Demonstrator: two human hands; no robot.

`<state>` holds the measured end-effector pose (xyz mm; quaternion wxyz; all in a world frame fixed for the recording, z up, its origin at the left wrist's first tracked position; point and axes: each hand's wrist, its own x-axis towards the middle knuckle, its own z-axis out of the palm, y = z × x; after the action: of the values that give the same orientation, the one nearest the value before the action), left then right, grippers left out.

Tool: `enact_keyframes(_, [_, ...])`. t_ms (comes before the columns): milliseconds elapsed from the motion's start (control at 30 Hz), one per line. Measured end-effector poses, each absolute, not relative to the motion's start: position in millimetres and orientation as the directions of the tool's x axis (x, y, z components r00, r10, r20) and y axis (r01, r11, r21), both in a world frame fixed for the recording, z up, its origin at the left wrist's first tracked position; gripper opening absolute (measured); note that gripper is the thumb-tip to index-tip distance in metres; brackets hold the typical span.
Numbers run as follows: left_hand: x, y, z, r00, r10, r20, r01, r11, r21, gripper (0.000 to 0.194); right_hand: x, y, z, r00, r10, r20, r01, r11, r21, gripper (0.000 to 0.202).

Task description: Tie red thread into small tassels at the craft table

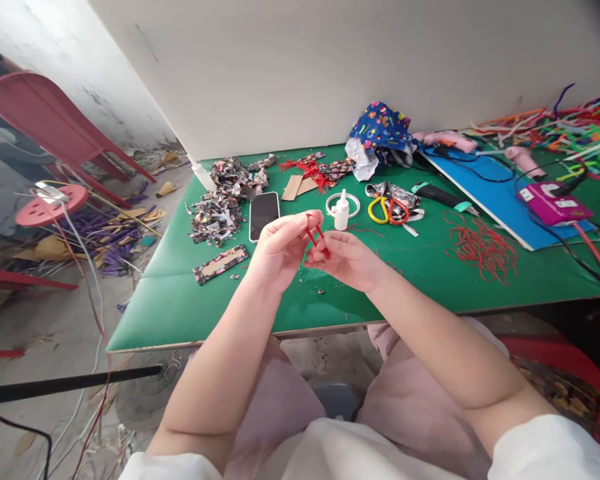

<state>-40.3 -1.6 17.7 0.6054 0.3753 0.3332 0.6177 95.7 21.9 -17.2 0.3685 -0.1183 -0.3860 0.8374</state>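
Green table [180, 293] against a white wall. Left hand [280, 250] and right hand [347, 260] meet above its near edge, fingers pinched on a red pipe cleaner [319, 239] between them, its length slanting down to the right (both hands equally near). Beyond: phone [263, 214], glue bottle [341, 211], scissors [387, 208].

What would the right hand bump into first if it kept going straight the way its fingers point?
Probably the left hand: the right hand points left toward it, both pinching the red strip, nearly touching.
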Motion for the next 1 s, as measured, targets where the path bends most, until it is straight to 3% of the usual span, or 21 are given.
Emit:
enact_keyframes(267, [-45,5,11,-0.079,0.993,0.090,-0.484,-0.117,0.867,0.010,89,21,-26,-0.684,0.729,-0.021,-0.523,-0.511,-0.682,0.016])
enact_keyframes(367, [-49,8,10,-0.119,0.987,0.111,-0.460,-0.154,0.874,0.011,87,25,-31,-0.667,0.739,-0.101,-0.458,-0.512,-0.727,0.022])
enact_keyframes(433, [-52,9,11,-0.159,0.976,0.147,-0.418,-0.202,0.886,0.010,88,28,-32,-0.595,0.792,-0.140,-0.338,-0.404,-0.850,0.024])
enact_keyframes(500, [-53,9,12,-0.195,0.964,0.180,-0.334,-0.238,0.912,0.010,92,32,-29,-0.441,0.894,-0.085,-0.152,-0.167,-0.974,0.025])
enact_keyframes(567, [-51,7,13,-0.205,0.956,0.208,-0.231,-0.254,0.939,0.009,97,34,-23,-0.307,0.949,0.065,0.001,0.069,-0.998,0.030])
enact_keyframes(667, [-44,3,13,-0.171,0.959,0.224,-0.125,-0.247,0.961,0.009,102,33,-13,-0.292,0.938,0.187,0.060,0.213,-0.975,0.029])
enact_keyframes(1000, [-31,-1,9,-0.095,0.986,0.140,-0.155,-0.154,0.976,0.012,103,30,-12,-0.439,0.892,0.107,-0.053,0.093,-0.994,0.025])
